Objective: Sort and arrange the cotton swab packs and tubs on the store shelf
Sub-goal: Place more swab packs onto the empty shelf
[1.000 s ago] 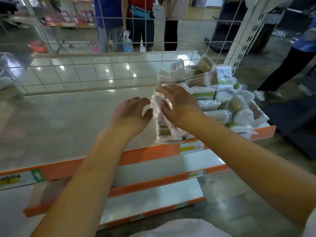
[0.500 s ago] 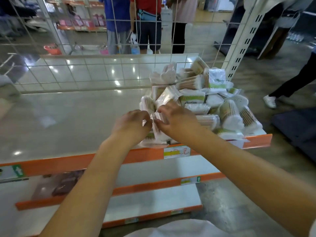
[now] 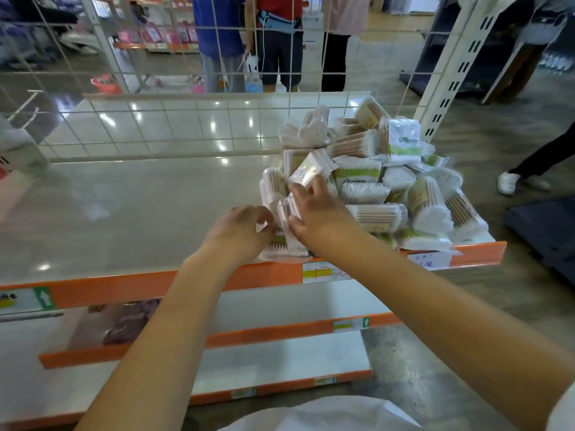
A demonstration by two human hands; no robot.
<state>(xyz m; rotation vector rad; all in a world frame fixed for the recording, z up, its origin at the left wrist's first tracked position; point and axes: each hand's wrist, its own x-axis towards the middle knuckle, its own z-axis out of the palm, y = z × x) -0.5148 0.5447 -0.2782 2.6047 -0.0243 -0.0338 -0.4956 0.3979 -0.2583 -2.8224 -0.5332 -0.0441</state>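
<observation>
Since a second ago, clear swab packs have been pulled to the shelf front, gripped by right hand and left hand, starting a row.

Both hands meet at the front edge of the top shelf. The left hand and the right hand grip clear swab packs beside the pile of packs and tubs in the shelf's right corner.
</observation>
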